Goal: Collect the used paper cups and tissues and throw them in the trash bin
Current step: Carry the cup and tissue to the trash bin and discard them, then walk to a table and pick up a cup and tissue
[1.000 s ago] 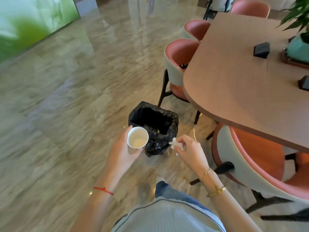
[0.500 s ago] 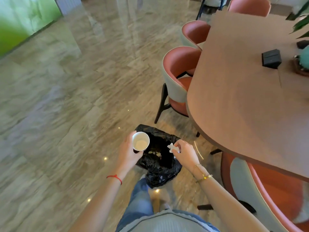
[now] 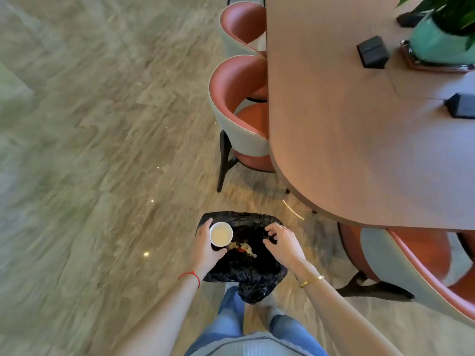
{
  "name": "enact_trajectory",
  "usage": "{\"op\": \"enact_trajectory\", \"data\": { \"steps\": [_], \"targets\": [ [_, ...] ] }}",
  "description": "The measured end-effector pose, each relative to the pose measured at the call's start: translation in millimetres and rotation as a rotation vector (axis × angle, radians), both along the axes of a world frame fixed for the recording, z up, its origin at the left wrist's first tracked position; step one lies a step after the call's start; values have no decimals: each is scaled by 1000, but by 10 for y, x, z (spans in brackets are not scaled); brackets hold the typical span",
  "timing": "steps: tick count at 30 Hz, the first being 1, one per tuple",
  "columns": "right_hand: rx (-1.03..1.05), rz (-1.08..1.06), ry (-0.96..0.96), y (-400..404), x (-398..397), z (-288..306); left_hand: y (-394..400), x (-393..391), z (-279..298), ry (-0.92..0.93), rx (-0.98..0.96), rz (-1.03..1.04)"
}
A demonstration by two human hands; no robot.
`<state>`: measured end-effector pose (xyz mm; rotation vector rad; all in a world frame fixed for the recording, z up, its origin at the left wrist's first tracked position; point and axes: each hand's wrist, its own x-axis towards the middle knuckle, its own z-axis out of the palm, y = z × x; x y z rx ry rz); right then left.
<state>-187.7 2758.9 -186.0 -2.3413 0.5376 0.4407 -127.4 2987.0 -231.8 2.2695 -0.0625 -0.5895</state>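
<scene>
The left hand [image 3: 205,246] wraps the light, easily crushed paper cup [image 3: 221,234] by its wall at the trash bin's [image 3: 244,271] 9 o'clock, while the right hand [image 3: 282,242] hovers loosely spread, seemingly empty.

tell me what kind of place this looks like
Probably an office meeting area or lounge rather than a home: a long wooden conference-style table lined with matching padded chairs, small black boxes set along the tabletop, a potted plant as a centrepiece, and a wide polished stone floor.

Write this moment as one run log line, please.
left hand: holds paper cup | right hand: open, empty | both over trash bin
</scene>
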Motion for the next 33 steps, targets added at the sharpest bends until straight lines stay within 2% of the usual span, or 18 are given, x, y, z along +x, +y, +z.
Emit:
{"op": "enact_trajectory", "data": {
  "steps": [8, 13, 19, 25, 33],
  "targets": [
    [-120, -55, -91, 55, -62, 93, 176, 255, 110, -44, 25, -138],
    [-163, -77, -147, 67, -121, 208, 283, 314, 379, -196, 72, -231],
    [-180, -147, -208, 31, -310, 408, 291, 277, 759, -273, 78, -317],
    [-202, -269, -279, -26, -800, 628, 76, 157, 1035, -313, 88, -482],
    [-227, -510, -303, -155, -1848, 810, -589, -184, 1289, -368, 23, -732]
  ]
}}
